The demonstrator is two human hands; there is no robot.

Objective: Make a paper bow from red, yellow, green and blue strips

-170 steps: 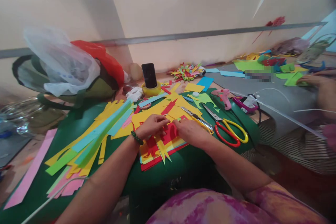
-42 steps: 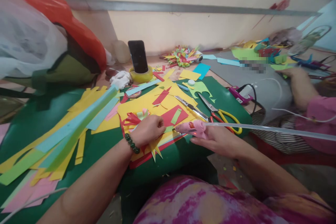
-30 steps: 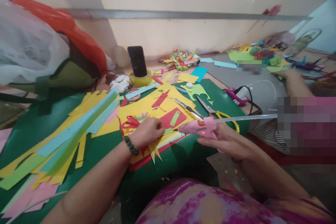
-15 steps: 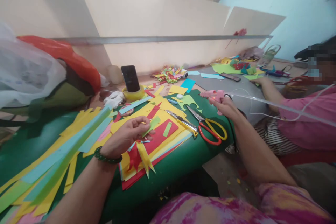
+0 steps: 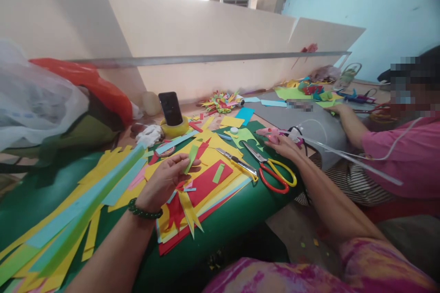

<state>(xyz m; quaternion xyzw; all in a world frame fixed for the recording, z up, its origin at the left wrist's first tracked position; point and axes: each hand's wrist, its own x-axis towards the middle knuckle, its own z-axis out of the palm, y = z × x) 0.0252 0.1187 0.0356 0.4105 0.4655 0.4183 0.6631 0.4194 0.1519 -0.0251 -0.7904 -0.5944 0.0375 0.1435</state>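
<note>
My left hand point(image 5: 167, 179) is raised a little over the stack of yellow and red paper point(image 5: 206, 183), pinching a short green paper strip point(image 5: 191, 158) between thumb and fingers. My right hand point(image 5: 284, 144) is stretched out to the far right of the green mat point(image 5: 240, 210). Its fingers lie loose and apart, with the fingertips at the pink glue gun point(image 5: 270, 132), which rests on the mat. A long clear glue stick point(image 5: 347, 158) trails from the gun to the right.
Red-and-yellow scissors point(image 5: 275, 175) and a utility knife point(image 5: 237, 163) lie between my hands. A phone point(image 5: 170, 108) stands in a yellow tape roll point(image 5: 176, 128). Long paper strips point(image 5: 82, 197) and plastic bags point(image 5: 41, 100) fill the left. A person in pink point(image 5: 398, 155) works at the right.
My right hand carried the glue gun from the paper stack to the mat's far right and set it down. My left hand lifted off the stack with the green strip. The view swung right.
</note>
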